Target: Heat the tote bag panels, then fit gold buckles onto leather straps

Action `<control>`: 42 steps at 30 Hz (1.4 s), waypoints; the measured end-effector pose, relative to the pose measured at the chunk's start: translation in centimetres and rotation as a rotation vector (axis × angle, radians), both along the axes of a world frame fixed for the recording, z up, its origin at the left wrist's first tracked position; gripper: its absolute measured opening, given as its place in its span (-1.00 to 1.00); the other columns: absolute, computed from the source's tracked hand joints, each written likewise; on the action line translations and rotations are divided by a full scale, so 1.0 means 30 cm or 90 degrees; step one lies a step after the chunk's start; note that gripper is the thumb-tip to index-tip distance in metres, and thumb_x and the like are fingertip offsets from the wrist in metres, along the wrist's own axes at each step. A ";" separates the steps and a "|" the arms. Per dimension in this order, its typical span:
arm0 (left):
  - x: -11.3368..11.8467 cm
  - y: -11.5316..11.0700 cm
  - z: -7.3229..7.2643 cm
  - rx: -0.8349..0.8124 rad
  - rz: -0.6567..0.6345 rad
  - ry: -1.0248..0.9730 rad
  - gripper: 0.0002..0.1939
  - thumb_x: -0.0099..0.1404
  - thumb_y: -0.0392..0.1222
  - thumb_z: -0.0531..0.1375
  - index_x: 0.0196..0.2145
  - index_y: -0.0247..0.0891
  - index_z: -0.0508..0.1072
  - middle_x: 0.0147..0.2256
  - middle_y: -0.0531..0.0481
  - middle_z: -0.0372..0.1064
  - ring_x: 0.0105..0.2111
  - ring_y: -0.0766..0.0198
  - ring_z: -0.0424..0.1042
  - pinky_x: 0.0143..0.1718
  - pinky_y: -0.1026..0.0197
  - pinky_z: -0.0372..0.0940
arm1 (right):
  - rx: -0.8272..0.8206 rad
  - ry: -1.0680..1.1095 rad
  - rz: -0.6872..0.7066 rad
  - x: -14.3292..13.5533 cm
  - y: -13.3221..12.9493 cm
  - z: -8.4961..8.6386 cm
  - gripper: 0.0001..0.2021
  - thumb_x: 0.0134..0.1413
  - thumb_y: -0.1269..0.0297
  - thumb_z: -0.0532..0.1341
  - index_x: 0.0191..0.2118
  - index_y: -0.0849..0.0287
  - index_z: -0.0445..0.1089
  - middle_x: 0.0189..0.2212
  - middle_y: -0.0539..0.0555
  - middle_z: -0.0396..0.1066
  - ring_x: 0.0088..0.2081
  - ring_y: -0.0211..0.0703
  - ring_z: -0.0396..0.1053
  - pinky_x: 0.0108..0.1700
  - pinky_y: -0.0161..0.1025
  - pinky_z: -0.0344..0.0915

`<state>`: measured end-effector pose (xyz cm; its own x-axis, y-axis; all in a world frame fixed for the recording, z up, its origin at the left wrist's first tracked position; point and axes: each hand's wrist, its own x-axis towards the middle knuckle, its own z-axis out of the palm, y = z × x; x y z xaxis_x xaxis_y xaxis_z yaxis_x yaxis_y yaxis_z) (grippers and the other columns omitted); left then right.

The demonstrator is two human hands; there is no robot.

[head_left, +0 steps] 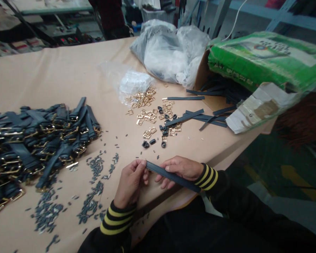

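Observation:
A dark blue-grey strap [171, 174] slants across in front of me, just over the table's near edge. My left hand [130, 181] is closed, pinching the strap's far left end between thumb and fingers. Farther along it, my right hand [183, 168] holds the strap with the thumb above and the fingers underneath. Beyond my hands lie small black strap loops [163, 131] and gold-coloured buckle frames [148, 116]. Several loose straps [208, 119] rest to the right of these.
Finished-looking buckled straps [42, 137] are heaped at left. Small dark bits [47, 211] lie scattered nearer me. Plastic bags [171, 52] stand at the back. An open green box [263, 59] with straps inside sits at the table's right edge. A person [109, 17] is behind.

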<state>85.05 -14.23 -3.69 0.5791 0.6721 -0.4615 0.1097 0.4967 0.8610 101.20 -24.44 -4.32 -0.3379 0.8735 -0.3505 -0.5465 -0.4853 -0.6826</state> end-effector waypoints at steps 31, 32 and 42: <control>0.025 -0.004 0.003 0.669 -0.080 0.199 -0.83 0.21 -0.26 0.02 -0.33 -0.28 0.40 -0.28 -0.15 0.35 -0.24 0.15 0.33 -0.21 0.13 0.24 | 0.091 -0.305 -0.133 -0.050 0.028 -0.004 -0.90 0.01 0.36 0.12 -0.37 0.24 0.15 -0.59 -0.05 0.33 -0.70 -0.46 0.13 -0.67 -0.49 0.07; 0.038 0.016 0.001 0.767 -0.046 0.226 -0.81 0.20 -0.29 0.01 -0.29 -0.30 0.39 -0.23 -0.18 0.31 -0.18 0.12 0.29 -0.15 0.09 0.22 | 0.072 -0.327 -0.130 -0.042 0.029 -0.005 -0.91 0.02 0.37 0.11 -0.37 0.25 0.16 -0.63 -0.09 0.29 -0.71 -0.47 0.08 -0.69 -0.51 0.02; 0.240 0.149 -0.014 1.047 -0.286 0.510 -0.86 0.20 -0.29 0.02 -0.37 -0.27 0.38 -0.32 -0.15 0.31 -0.28 0.05 0.25 -0.28 0.04 0.14 | 0.020 -0.308 -0.225 -0.003 0.021 -0.028 -0.77 0.04 0.16 0.11 -0.42 0.25 0.16 -0.58 0.00 0.34 -0.68 -0.41 0.20 -0.64 -0.45 0.15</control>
<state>92.26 -9.75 -4.10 0.8166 0.5467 0.1851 0.5434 -0.8363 0.0725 101.11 -23.80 -5.15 0.1660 0.9162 -0.3648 -0.2948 -0.3069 -0.9049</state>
